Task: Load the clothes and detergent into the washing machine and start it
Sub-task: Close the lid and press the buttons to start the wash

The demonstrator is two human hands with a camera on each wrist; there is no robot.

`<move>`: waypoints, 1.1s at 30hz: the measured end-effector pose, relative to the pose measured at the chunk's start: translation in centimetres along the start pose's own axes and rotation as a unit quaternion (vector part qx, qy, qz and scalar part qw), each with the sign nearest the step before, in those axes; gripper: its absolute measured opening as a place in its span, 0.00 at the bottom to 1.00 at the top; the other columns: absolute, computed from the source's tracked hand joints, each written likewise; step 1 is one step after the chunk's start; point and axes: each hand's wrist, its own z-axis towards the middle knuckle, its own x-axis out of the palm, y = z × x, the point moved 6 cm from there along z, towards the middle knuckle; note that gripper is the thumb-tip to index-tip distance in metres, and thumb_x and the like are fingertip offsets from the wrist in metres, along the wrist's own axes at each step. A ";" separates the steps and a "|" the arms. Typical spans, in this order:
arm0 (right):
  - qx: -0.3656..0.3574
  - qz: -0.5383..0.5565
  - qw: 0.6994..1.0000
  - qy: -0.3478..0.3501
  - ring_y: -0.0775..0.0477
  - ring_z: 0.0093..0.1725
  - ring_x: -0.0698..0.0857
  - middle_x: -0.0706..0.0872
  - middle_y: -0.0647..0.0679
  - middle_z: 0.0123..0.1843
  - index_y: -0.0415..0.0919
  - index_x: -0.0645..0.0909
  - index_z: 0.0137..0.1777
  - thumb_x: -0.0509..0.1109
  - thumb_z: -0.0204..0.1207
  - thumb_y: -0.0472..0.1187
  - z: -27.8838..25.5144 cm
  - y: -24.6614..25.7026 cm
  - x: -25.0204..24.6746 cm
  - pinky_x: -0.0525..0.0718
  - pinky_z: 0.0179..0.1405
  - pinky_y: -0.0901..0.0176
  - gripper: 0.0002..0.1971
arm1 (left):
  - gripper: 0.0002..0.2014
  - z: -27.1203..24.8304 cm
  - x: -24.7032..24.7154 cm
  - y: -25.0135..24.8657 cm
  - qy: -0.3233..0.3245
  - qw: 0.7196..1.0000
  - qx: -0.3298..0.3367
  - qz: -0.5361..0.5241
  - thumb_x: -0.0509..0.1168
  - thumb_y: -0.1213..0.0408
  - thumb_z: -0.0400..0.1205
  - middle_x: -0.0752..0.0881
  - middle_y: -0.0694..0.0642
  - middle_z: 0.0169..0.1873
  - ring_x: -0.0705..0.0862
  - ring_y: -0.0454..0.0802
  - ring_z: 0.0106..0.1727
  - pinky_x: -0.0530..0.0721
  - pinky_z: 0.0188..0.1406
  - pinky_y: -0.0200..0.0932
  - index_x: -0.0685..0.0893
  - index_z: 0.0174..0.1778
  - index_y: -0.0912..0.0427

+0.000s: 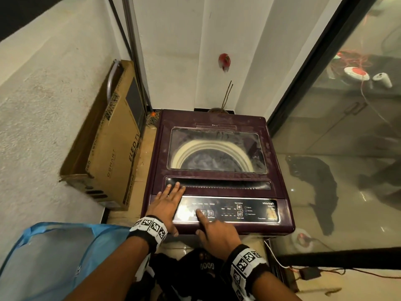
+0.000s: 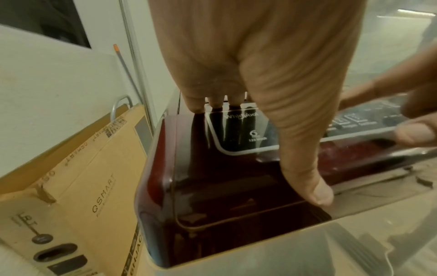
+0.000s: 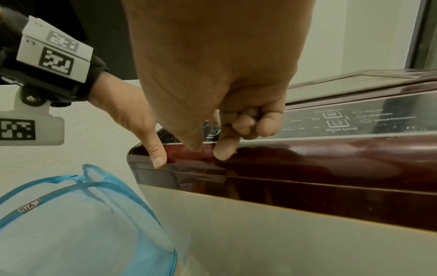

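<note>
1. Washing machine point(image 1: 217, 170) stands in the corner, its glass lid point(image 1: 217, 148) down; clothes point(image 1: 204, 162) lie in the drum beneath it.
2. Left hand point(image 1: 167, 203) lies flat, fingers straight, on the machine's front-left top, grasping nothing.
3. Right hand point(image 1: 214, 233), other fingers curled in, puts its index fingertip on the control panel point(image 1: 249, 210) by the numbered buttons.
4. Blue mesh bag point(image 1: 54, 257) sits below left.

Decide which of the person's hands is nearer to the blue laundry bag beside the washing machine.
Left. The left hand lies flat on the washing machine's front left corner, just above the blue laundry bag; the right hand points at the control panel, further right.
</note>
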 end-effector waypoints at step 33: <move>0.075 0.009 0.997 0.035 0.36 0.58 0.88 0.87 0.35 0.62 0.50 0.24 0.85 0.64 0.83 0.41 -1.6 2.2 2.6 0.84 0.57 0.44 0.50 | 0.73 -0.8 -0.4 -1.7 0.030 0.997 -0.063 -0.029 0.86 0.65 0.61 0.33 0.50 0.86 0.39 0.61 0.87 0.63 0.82 0.60 0.33 0.85 0.50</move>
